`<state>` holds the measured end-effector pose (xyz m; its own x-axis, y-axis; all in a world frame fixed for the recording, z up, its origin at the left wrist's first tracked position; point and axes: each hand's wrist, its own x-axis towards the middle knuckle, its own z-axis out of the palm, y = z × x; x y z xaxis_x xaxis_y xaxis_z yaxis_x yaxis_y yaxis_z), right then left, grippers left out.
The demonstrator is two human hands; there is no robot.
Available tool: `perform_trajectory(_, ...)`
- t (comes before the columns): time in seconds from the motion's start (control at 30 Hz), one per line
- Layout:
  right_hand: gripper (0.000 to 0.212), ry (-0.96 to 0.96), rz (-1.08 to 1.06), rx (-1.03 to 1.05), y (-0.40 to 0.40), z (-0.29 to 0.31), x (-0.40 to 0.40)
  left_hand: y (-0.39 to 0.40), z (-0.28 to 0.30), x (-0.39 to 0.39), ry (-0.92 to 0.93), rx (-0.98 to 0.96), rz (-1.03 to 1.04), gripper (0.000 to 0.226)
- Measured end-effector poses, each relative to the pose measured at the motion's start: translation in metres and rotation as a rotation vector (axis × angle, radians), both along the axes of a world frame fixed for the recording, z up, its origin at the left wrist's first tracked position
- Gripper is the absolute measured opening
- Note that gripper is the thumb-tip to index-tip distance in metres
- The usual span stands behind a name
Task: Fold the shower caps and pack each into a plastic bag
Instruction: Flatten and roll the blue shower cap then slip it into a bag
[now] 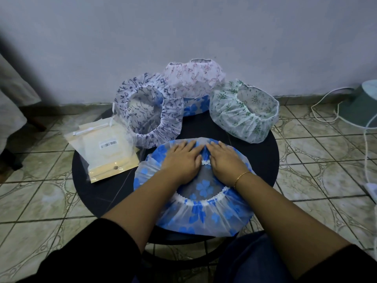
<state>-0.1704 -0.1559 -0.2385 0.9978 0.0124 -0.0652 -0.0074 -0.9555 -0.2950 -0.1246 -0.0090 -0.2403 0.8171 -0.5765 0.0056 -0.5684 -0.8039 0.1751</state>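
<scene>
While a pale wall (183, 27) rises behind it and patterned floor tiles (318, 152) spread around it, a small round dark worktop (98, 190) carries the job's materials. A person seated at its near edge reaches both bare forearms forward from dark sleeves (85, 254), a thin gold bracelet (241, 176) on the right wrist. The left hand (183, 158) and the right hand (225, 158) lie palm down, side by side and nearly touching, fingers straight and close together, pressing flat on the blue-flowered shower cap (204, 213) at the near centre of the worktop. That cap lies flattened with its elastic opening facing up, its near edge overhanging the worktop toward the person; it is roughly round, slightly wider from left to right, and its far rim is gathered under the fingertips. Behind it stand three puffed caps: a dark-blue patterned cap (146, 111) tilted with its opening toward the camera at far left, a pink patterned cap (193, 78) at the back resting on something with a blue flower print, and a green-flowered cap (242, 111) at far right, opening turned up and toward the wall. Clear plastic bags (104, 148) with a barcode label lie stacked at the worktop's left edge, partly overhanging. White cables (326, 111) and a pale green object (361, 107) sit on the floor at right.
</scene>
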Motion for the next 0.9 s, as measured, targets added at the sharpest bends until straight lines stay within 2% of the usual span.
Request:
perform_trajectory(0.07,0.051,0.062,-0.020,-0.044,-0.003,0.002,0.000,0.001,0.000,0.003,0.115,0.079,0.029,0.050)
perform_trajectory(0.2,0.053,0.118,-0.056,-0.094,-0.002,0.003,0.000,0.001,0.000,0.004,0.167,0.102,0.052,0.051)
perform_trajectory(0.27,0.053,0.122,-0.057,-0.086,-0.002,0.004,0.001,0.002,0.004,0.004,0.173,0.062,0.040,0.053)
perform_trajectory(0.33,0.052,0.093,-0.055,-0.042,-0.004,0.007,-0.001,0.007,0.010,0.000,0.168,-0.083,0.025,0.053)
perform_trajectory(0.43,0.051,0.013,-0.052,-0.031,-0.003,0.014,-0.009,0.023,0.021,-0.014,0.025,-0.358,0.032,0.044)
perform_trajectory(0.53,0.050,-0.021,-0.017,-0.106,0.005,0.020,-0.018,0.050,0.018,-0.027,-0.180,-0.456,0.112,0.028)
perform_trajectory(0.67,0.060,0.113,-0.074,-0.070,0.015,0.015,-0.029,0.072,-0.005,-0.037,-0.180,-0.348,0.132,0.027)
perform_trajectory(0.77,0.072,0.177,-0.098,-0.072,0.013,0.005,-0.036,0.074,-0.010,-0.041,-0.071,-0.283,0.162,0.037)
perform_trajectory(0.9,0.077,0.161,-0.089,-0.087,0.006,0.005,-0.037,0.070,-0.007,-0.041,0.066,0.018,0.210,0.051)
